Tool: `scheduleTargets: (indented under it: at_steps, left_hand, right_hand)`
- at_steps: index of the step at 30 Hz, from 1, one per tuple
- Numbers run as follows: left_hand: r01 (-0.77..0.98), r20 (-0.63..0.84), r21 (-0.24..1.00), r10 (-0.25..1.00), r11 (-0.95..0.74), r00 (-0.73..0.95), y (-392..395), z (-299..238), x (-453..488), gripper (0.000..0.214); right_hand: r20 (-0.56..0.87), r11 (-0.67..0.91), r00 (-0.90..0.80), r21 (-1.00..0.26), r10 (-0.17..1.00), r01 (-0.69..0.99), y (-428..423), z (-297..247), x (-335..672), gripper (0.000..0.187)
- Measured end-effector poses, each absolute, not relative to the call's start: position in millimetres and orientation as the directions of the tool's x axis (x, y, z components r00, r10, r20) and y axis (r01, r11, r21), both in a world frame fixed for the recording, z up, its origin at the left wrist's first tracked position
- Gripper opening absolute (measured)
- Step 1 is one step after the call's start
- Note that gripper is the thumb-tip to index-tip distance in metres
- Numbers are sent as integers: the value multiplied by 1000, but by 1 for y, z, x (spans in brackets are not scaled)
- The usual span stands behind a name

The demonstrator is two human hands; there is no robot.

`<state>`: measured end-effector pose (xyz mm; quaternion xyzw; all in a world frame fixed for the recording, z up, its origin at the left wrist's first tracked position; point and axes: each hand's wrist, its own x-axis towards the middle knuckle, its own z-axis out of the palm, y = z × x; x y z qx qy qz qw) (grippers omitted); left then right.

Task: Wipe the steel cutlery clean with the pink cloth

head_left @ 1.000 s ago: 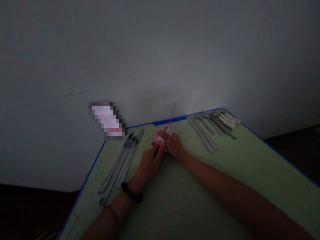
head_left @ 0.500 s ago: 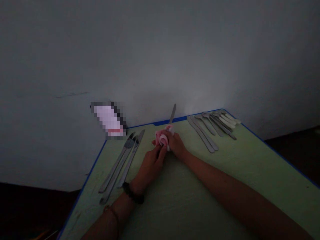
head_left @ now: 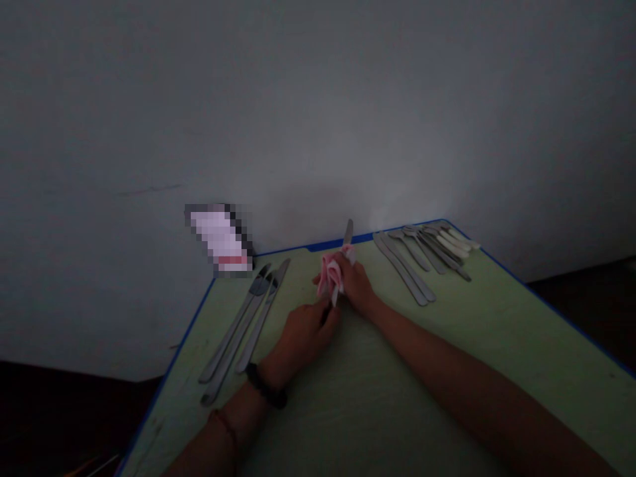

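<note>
head view, dim light. the right hand has its grip closed around a pink-and-white cloth bunched about a table knife; only the far end of the knife shows, rising past the cloth toward the wall. the left hand lies just in front of the cloth with its fingers curled together at the near end of the wrapped knife; whether they pinch the knife itself cannot be told, since cloth and shadow hide the contact. a dark beaded bracelet circles the left wrist. both hands sit near the far middle of the green desk, which has a blue edge. to the left, a row of knives lies side by side, slanting toward the near left corner. to the right, at the far corner, a group of cutlery lies fanned out, some pieces with pale handles. a blurred white object leans at the wall beyond the left knives.
</note>
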<state>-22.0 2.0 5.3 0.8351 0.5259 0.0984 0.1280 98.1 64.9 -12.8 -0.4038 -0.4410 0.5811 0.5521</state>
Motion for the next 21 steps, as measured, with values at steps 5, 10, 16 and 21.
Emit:
scheduleTargets:
  at_steps: [5, 10, 16, 21]
  left_hand:
    - [859, 28, 400, 942, -319, 336, 4, 3, -20, 35]
    - [846, 4, 394, 921, -360, 390, 6, 5, -23, 38]
    - [789, -15, 447, 878, -422, 479, 7, 6, -29, 42]
    - [762, -39, 493, 864, -421, 502, 7, 5, -32, 38]
  right_hand:
    - [55, 37, -93, -982, 994, -186, 57, -11, 93, 50]
    - [49, 30, -76, -972, 996, -231, 58, -6, 97, 51]
    - [26, 19, -16, -945, 1000, -327, 66, -11, 97, 57]
    - [-9, -10, -3, -926, 1000, -378, 67, -14, 95, 58]
